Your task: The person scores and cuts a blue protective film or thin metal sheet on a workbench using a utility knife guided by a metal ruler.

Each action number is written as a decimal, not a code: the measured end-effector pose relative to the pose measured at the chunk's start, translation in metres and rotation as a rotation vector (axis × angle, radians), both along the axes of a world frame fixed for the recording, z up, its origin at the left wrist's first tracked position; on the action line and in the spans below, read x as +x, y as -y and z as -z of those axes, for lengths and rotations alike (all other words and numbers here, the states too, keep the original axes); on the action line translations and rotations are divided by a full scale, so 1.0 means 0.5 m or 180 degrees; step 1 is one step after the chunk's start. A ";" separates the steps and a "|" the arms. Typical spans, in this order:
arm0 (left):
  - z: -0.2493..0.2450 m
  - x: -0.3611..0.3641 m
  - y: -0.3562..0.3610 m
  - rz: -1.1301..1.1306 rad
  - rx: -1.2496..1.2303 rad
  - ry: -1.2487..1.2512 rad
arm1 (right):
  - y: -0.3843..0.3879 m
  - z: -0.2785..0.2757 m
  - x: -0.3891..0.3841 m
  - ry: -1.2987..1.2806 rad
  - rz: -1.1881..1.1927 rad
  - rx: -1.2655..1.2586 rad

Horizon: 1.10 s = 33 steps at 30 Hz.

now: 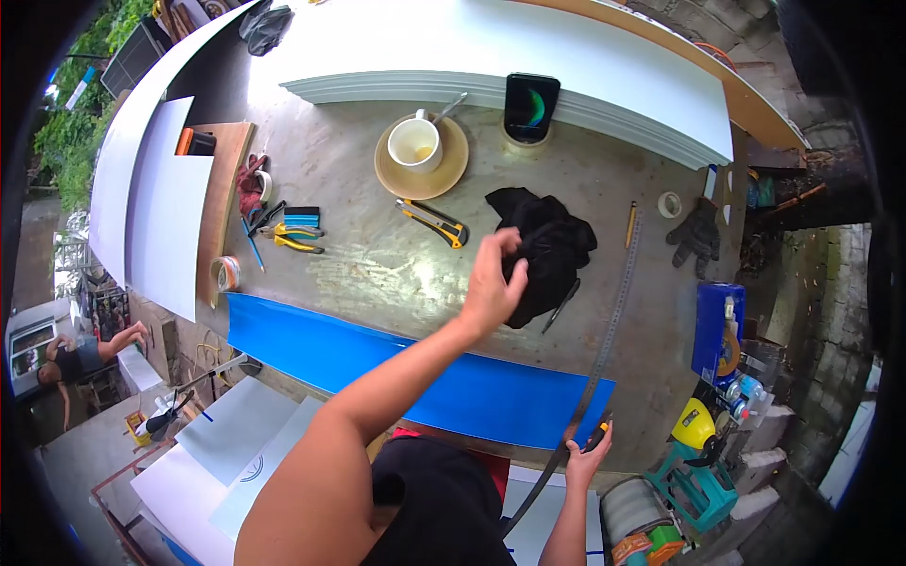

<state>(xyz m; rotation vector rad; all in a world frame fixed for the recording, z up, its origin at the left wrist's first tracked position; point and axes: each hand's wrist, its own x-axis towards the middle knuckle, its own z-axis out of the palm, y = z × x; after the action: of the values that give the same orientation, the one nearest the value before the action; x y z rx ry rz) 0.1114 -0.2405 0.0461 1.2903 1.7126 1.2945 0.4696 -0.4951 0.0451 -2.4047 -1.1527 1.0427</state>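
My left hand [493, 288] reaches over a crumpled black cloth [557, 250], thumb and fingers apart with the cloth between or behind them. Its fingertips are slightly blurred. Near the table's front edge, my right hand [587, 457] is closed on a small black-and-orange tool [596, 436], whose exact kind I cannot make out. That hand's thumb is beside a long metal ruler [613, 325], which crosses the right end of a blue sheet [321, 344] and runs past the table edge. A thin dark pen-like tool [561, 307] lies by the cloth.
A cup [415, 141] stands on a saucer [453, 174], near a yellow utility knife [434, 224]. A phone [531, 108] leans on a tape roll. White panels [377, 87] line the back. Yellow pliers [297, 241] lie left; a dark glove [696, 236] and pencil [630, 226] lie right.
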 end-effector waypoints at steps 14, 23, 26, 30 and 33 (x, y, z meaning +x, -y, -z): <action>0.072 -0.119 -0.411 -0.0911 0.0172 -0.0562 | 0.000 -0.001 0.006 -0.0056 -0.0048 -0.0048; 0.081 -0.177 -0.418 -0.0267 0.0229 -0.0336 | -0.005 -0.007 0.003 -0.0018 -0.0022 -0.0120; 0.093 -0.188 -0.427 -0.0233 0.0202 -0.0438 | 0.002 0.001 0.007 0.0098 -0.0228 0.0009; 0.088 -0.184 -0.426 -0.0229 0.0116 -0.0791 | 0.004 0.006 0.011 0.0052 -0.0181 -0.0063; 0.094 -0.183 -0.435 -0.0264 0.0181 -0.0909 | 0.004 0.005 0.009 0.0137 -0.0267 0.0058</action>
<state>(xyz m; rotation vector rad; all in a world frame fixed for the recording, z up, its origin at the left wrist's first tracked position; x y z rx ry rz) 0.0198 -0.0230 -0.0012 1.5110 1.9544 1.2610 0.4740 -0.4973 0.0428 -2.3943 -1.2822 1.0055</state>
